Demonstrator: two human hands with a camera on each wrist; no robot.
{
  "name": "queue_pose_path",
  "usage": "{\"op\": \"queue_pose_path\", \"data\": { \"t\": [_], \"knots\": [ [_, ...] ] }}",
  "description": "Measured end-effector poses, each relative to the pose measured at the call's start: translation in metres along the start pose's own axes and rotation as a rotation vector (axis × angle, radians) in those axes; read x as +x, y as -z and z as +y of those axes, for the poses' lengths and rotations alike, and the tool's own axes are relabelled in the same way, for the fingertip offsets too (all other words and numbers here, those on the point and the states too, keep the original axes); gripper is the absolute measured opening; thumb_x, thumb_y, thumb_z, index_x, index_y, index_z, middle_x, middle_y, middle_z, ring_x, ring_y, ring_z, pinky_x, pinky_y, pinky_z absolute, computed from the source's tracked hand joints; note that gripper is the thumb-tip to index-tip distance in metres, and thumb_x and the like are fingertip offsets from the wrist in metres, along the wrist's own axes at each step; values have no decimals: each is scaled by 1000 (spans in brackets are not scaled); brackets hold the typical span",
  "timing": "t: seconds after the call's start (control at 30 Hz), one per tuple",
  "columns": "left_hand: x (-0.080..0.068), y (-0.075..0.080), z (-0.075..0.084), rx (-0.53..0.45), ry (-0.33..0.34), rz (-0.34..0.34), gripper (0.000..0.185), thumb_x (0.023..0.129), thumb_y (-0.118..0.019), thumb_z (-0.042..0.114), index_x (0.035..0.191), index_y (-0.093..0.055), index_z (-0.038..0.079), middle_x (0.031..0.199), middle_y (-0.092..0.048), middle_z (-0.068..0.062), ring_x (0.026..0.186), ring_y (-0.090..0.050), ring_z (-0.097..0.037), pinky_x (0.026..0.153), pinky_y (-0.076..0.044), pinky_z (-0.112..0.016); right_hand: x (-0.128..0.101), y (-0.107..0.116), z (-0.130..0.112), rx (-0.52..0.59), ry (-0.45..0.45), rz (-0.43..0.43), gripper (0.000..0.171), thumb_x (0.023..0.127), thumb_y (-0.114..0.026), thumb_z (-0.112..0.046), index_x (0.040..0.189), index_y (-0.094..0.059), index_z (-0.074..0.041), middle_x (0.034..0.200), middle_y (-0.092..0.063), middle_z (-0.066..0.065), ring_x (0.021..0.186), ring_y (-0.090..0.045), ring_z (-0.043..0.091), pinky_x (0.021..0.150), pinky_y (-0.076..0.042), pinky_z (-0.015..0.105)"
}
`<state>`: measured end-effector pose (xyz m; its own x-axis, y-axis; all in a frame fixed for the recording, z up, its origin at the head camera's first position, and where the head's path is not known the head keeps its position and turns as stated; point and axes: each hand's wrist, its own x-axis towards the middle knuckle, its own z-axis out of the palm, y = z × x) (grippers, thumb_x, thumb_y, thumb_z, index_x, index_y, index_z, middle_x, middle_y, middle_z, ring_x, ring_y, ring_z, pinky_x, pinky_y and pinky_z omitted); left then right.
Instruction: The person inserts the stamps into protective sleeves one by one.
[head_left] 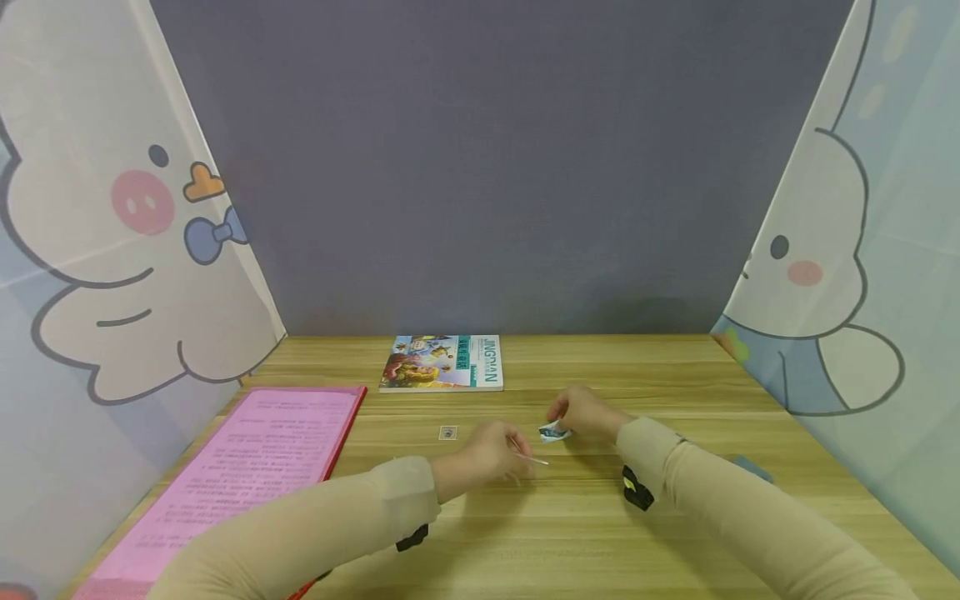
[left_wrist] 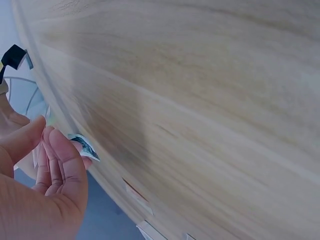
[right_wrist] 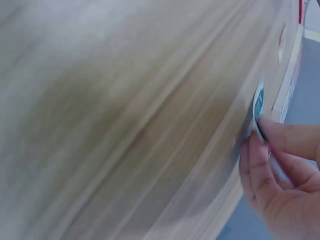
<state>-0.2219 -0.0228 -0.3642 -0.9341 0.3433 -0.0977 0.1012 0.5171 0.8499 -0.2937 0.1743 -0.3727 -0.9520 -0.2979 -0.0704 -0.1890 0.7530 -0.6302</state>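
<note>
Wooden desk [head_left: 675,517] bears a pink sheet [head_left: 247,467], a book [head_left: 442,363], both hands.

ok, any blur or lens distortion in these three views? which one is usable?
Head view: sharp, evenly lit, wide-angle bend at the edges; left hand and right hand are small but clear. Left wrist view: wooden table streaked with blur and curved by the lens; the printed scrap is readable. Right wrist view: blurriest, grain smeared, a soft shadow on the wood.
</note>
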Motion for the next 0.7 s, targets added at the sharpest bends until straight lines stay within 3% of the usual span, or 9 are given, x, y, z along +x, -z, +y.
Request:
{"op": "queue_pose_path", "data": {
  "t": [0.17, 0.33, 0.47, 0.7],
  "knots": [
    [0, 5, 0, -2, 2, 9, 17, 74, -82, 1, 79, -67, 5, 71, -61, -3, 59, -58, -13, 56, -57, -30, 1, 4, 2, 120, -44, 2, 14, 80, -70, 7, 94, -72, 4, 86, -68, 9, 71, -55, 14, 58, -50, 22],
    [3, 11, -1, 12, -3, 12, 14, 77, -79, 1, 82, -67, 6, 72, -62, -2, 62, -58, -13, 54, -51, -23, 3, 13, -3, 244, -96, -19, 15, 88, -65, 3, 102, -70, 6, 93, -69, 12, 71, -61, 15, 63, -57, 28],
    [8, 16, -1, -61, -32, -9, 12, 82, -73, -4, 91, -66, 1, 73, -63, -4, 63, -60, -12, 58, -53, -24, 5, 23, -8, 316, -68, -21, 17, 91, -64, 1, 105, -66, 9, 98, -69, 17, 75, -64, 16, 72, -61, 36],
    [13, 26, 3, -185, -43, 3, 29, 82, -74, -2, 109, -64, -5, 82, -68, -9, 67, -65, -11, 70, -61, -29, 4, 41, -21, 375, -10, -18, 21, 91, -65, -3, 106, -64, 12, 94, -69, 15, 75, -68, 16, 79, -61, 39]
  ]
}}
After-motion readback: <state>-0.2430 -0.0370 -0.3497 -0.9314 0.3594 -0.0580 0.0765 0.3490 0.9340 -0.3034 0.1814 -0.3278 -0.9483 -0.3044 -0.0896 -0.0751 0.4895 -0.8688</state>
